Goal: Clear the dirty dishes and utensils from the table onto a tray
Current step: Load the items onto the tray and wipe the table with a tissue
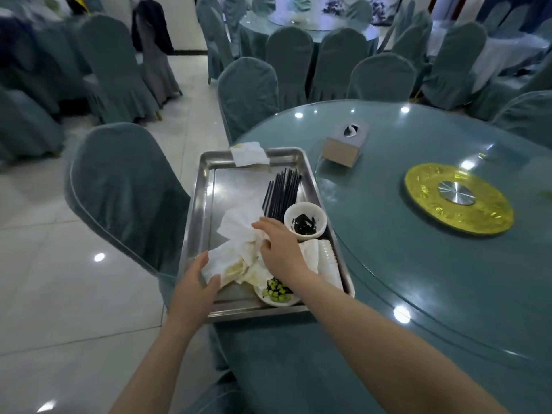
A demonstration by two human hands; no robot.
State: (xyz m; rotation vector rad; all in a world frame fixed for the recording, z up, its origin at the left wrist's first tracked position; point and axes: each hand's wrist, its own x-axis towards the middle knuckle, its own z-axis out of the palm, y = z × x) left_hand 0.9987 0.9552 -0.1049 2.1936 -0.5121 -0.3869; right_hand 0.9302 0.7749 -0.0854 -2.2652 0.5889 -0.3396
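Note:
A steel tray (203,186) rests on the table's left edge. It holds a bundle of black chopsticks (282,191), a white bowl (304,223) with dark scraps, stacked white dishes (328,258), a plate (277,297) with green leftovers and a heap of crumpled napkins (239,234). My left hand (197,285) grips the near-left part of the napkin heap. My right hand (277,246) lies on top of the heap, fingers curled onto the paper. Another napkin (249,153) hangs over the tray's far rim.
A tissue box (343,144) and a gold turntable hub (458,198) sit on the round glass-topped table (418,279). A covered chair (125,198) stands just left of the tray, and more covered chairs ring the table. Tiled floor lies to the left.

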